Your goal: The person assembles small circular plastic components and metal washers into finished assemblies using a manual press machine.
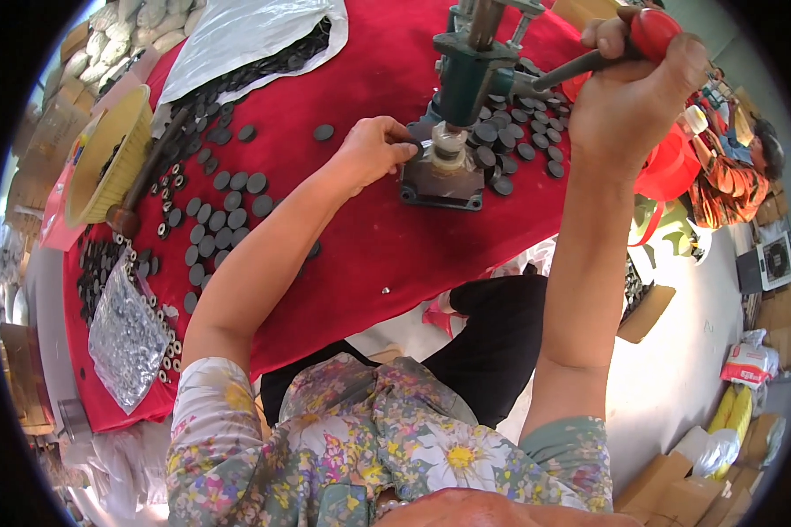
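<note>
A dark green hand press (472, 83) stands on the red-covered table, its ram down over a pale round die (449, 149) on the base plate (453, 187). My right hand (637, 92) is raised at the right and wrapped round the red-knobbed end of the press lever (580, 68). Beside the die, my left hand (373, 151) pinches a dark disc (413, 147) between thumb and fingers. What sits between ram and die is hard to make out. Dark grey discs (505, 139) lie in a heap just right of the base.
More grey discs (228, 220) spread across the left of the red cloth (360, 255). A white sack (246, 44), a yellow basket (105, 167) and a clear bag of small parts (127, 338) lie around them. Another person (734, 180) is at the far right, past a red container (668, 167).
</note>
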